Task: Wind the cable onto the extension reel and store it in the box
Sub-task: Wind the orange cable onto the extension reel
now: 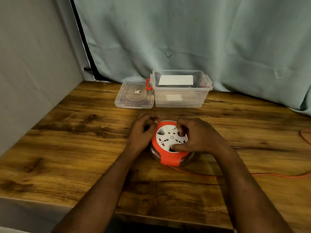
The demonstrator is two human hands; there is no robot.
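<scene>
A round orange extension reel (170, 158) with a white socket face lies flat on the wooden table (67, 148). My left hand (143, 132) grips its left rim. My right hand (196, 135) rests on the white face, with fingers pressed into its recesses. A thin orange cable (269, 174) leaves the reel's near side and trails right across the table, with a loop (305, 136) at the right edge. Behind the reel stands a clear plastic box (180, 98), open at the top, with its lid (134, 95) lying flat to its left.
A grey-green curtain (185, 39) hangs right behind the box. A grey wall (30, 73) borders the table on the left. The table's front edge (58, 201) runs close to my forearms. The box has orange latches (148, 84).
</scene>
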